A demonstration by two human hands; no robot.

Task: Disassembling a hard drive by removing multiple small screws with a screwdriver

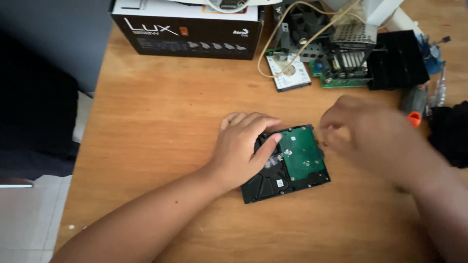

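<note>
Hard drive: a black hard drive (285, 163) lies flat on the wooden counter (161, 122), circuit side up, its green circuit board (301, 153) covering the right part.
Left hand: the left hand (241, 146) rests palm down on the drive's left half, fingers spread flat, the thumb reaching onto the board's edge; it presses rather than grips.
Right hand: the right hand (363, 129) hovers just beside the drive's upper right corner, fingers curled together; it is blurred, so I cannot tell whether it pinches anything.
Behind: a dark cardboard box (187, 31) stands at the far edge; a smaller drive (291, 73), loose electronic parts (341, 58) and a beige cable (273, 44) lie right of it.
Far right: an orange-tipped tool (414, 104) lies near the right hand.
</note>
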